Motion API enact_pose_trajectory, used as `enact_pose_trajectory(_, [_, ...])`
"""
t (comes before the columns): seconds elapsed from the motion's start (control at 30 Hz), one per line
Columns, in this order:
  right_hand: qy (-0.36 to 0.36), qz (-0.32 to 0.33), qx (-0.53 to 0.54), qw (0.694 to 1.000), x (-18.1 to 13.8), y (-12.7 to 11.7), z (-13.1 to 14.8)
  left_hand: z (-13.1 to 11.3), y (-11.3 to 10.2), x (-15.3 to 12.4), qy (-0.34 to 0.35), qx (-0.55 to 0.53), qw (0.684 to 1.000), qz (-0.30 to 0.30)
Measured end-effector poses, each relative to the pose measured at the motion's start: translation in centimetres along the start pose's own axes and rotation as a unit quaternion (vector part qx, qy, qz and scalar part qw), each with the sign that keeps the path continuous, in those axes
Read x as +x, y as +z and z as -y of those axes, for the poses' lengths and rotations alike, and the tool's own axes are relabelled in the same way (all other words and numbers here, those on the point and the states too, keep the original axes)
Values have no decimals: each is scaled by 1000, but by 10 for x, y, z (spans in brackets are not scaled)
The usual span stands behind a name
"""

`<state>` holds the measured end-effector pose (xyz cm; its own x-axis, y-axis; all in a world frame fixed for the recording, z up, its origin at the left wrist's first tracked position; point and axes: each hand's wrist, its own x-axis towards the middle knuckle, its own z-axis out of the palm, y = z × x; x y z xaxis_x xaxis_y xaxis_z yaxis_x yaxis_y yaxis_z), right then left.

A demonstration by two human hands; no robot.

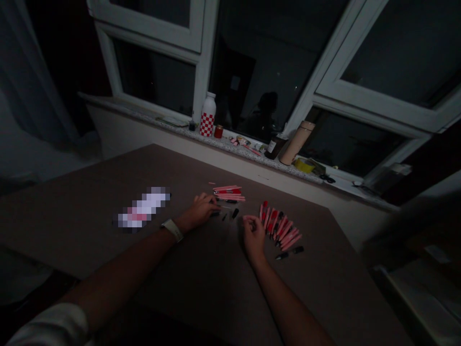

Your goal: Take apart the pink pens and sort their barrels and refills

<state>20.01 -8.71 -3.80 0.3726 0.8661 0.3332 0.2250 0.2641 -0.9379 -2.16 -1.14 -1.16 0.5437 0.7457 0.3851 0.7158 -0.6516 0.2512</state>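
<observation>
My left hand point(200, 211), with a pale watch on the wrist, rests on the brown table point(90, 211) with fingers curled onto a small dark piece beside a pile of pink and red pens point(229, 193). My right hand point(253, 235) hovers just left of a fanned row of pink and red pens point(279, 226), fingers bent in a pinch on something small that I cannot make out. A few small black caps point(234, 214) lie between the hands. One black pen part point(289, 253) lies right of my right wrist.
A stone windowsill point(173, 126) runs behind the table with a red-checked white bottle point(208, 115), a small red jar point(218, 131), a tan flask point(297, 142), a dark jar and yellow items. A blurred packet point(143, 209) lies at table left. The room is dim.
</observation>
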Motion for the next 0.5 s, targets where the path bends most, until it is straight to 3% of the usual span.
enact_pose_trajectory(0.5, [-2,-14,8,1000,0,-2,9,-2,-10,0,10,70,997,36])
